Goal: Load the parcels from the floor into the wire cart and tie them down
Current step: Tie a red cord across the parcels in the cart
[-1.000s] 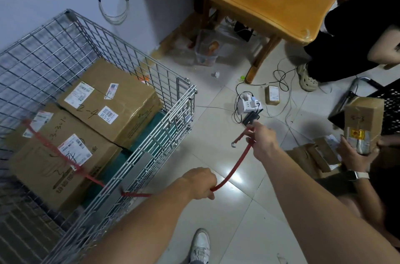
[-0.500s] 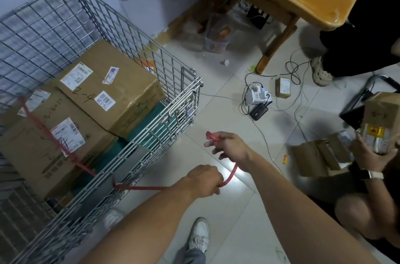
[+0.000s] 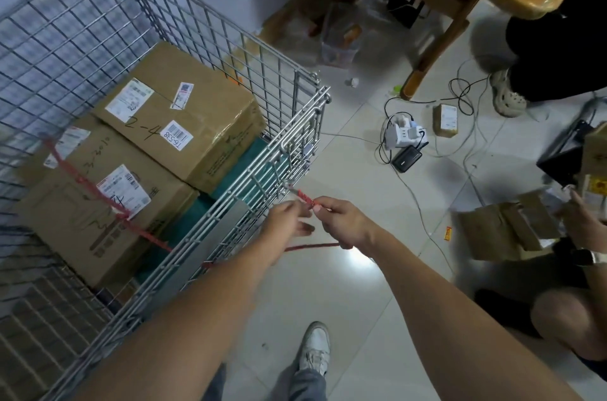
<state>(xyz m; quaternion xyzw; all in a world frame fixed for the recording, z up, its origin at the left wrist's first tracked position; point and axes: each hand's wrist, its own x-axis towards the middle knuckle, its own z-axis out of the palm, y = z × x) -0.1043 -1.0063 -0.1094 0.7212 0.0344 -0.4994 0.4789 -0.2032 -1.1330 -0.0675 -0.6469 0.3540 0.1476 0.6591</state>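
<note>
In the wire cart, two parcels already lie side by side. A red cord crosses the nearer one, its long axis slanting from the far-left wall to the near wall, then loops outside. The right hand pinches its hooked end, which points at the cart's wire; the left hand touches beside it, grip unclear. Hooking remains, and a small parcel sits on the floor.

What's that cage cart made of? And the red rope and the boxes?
The wire cart looks like silvery metal: thin shiny rods joined in a grid. The red cord seems to be braided fabric, maybe stretchy; its surface looks speckled and rough. The boxes are brown cardboard, dull, with paper labels and glossy tape.
</note>
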